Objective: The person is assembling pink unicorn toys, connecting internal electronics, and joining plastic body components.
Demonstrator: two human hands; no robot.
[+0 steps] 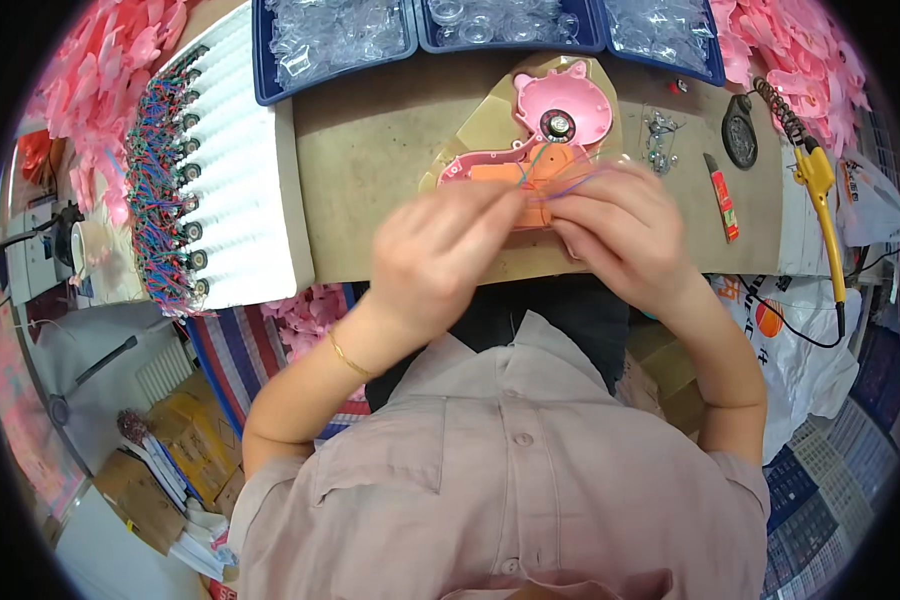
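Note:
A pink plastic toy shell [582,92] lies face up on a tan holder [490,118] in front of me, with a round dark speaker-like part [558,126] seated in it. Below that part sits an orange plastic piece [497,173]. Thin coloured wires [568,186] run over the orange piece between my fingers. My left hand [442,248] is closed in a pinch at its left side, on the wires. From the right, my right hand [625,228] pinches the purple and blue strands. The fingertips partly hide the wire ends.
Blue bins [410,40] of clear plastic parts line the back. On the left, a white foam tray [255,190] holds wired round parts [160,180]. A red cutter knife [721,200], small metal parts [660,140] and a yellow soldering iron [818,185] lie right. Pink shells [805,70] are heaped behind.

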